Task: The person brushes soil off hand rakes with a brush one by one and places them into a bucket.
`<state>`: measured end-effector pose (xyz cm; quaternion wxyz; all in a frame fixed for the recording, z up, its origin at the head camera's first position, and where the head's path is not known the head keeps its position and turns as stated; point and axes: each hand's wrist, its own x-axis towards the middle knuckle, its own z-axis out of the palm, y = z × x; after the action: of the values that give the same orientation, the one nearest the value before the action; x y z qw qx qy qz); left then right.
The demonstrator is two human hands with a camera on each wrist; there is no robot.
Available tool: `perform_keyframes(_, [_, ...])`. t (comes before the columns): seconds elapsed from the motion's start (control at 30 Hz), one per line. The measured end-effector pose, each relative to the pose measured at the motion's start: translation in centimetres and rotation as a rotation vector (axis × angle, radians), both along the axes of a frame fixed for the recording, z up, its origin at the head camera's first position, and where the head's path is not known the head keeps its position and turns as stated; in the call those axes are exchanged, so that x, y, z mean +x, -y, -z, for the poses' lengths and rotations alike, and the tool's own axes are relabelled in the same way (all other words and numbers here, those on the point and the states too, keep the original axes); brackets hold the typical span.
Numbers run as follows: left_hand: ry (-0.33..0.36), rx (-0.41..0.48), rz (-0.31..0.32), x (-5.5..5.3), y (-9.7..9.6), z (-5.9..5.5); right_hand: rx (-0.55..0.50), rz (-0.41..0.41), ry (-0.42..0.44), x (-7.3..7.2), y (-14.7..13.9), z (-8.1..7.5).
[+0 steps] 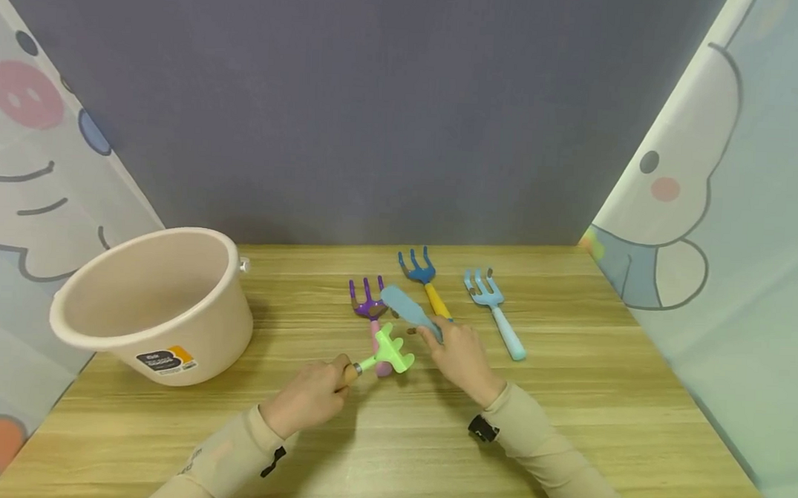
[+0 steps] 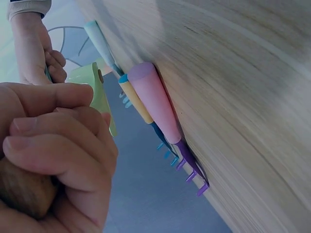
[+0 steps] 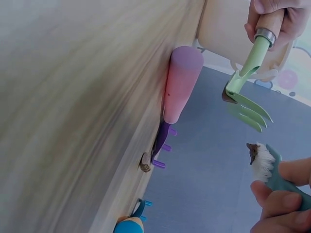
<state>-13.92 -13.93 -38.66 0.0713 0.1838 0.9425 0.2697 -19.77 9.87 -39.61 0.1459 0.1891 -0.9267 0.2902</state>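
My left hand (image 1: 308, 397) grips the wooden handle of a light green hand cultivator (image 1: 394, 350), its prongs held above the table. A brown clump sticks to the cultivator's head in the right wrist view. In my right hand (image 1: 464, 362) is a blue brush (image 1: 405, 306), pinched by its handle. Its white bristles (image 3: 263, 164) face down and carry a brown bit at the tip, apart from the green prongs. Beneath the tools lies a purple hand fork (image 1: 370, 307) with a pink handle. Beyond the brush rests a blue fork (image 1: 439, 303) with a yellow handle.
A pale blue hand fork (image 1: 507, 334) lies to the right, with brown bits on its prongs. On the left stands a large cream bucket (image 1: 224, 338). Brown crumbs (image 3: 145, 162) lie on the wooden table (image 1: 599, 406). A dark grey panel (image 1: 405, 115) backs the table.
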Motion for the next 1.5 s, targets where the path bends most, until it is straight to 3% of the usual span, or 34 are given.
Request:
perform_keyframes(0.4, [-0.052, -0.014, -0.032, 0.2, 0.4, 0.4, -0.086, 0.016, 0.158, -0.1, -0.5, 0.1])
perform_keyframes(0.57, [-0.059, 0.015, -0.073, 0.3, 0.6, 0.7, -0.140, 0.017, 0.237, -0.2, -0.8, 0.1])
perform_keyframes(0.83, [-0.037, 0.052, -0.159, 0.3, 0.8, 0.8, -0.250, 0.008, 0.360, -0.3, -1.2, 0.0])
perform_keyframes(1.07, [-0.005, 0.116, -0.203, 0.5, 1.0, 0.6, -0.277, 0.021, 0.393, -0.2, -1.5, -0.1])
perform_keyframes(1.33, [0.134, 0.333, -0.239, 0.3, 1.3, 0.8, -0.293, 0.009, 0.403, 0.2, -1.6, -0.1])
perform_keyframes(1.5, [0.246, 0.510, -0.214, -0.2, 1.6, 0.9, -0.311, -0.011, 0.403, 0.3, -1.6, -0.3])
